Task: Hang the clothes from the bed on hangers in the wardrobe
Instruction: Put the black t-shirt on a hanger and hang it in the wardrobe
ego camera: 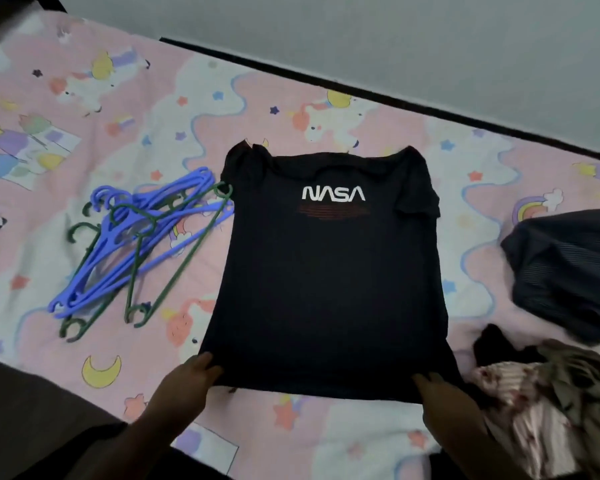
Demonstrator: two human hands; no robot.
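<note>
We are looking down at a bed (pixel 274 109) covered with a soft pink cotton sheet that is showing cartoon unicorns, stars, moons and rainbows. A dark navy T-shirt (pixel 323 271) is lying flat and face up in the middle of the bed, with white NASA lettering and faint red lines across its chest and its short sleeves tucked in.

Our left hand (pixel 187 386) is pinching the shirt's near left hem corner. Our right hand (pixel 444 400) is gripping the near right corner, fingers curling over the fabric.

Just left of the shirt, a loose pile of thin plastic hangers (pixel 125 233), violet-blue and dark green, is resting on the sheet. To the right, a dark ribbed garment (pixel 568 271) is lying crumpled. Nearer us, a heap of rumpled clothes (pixel 541 403), striped pink, olive and black, is sitting.
</note>
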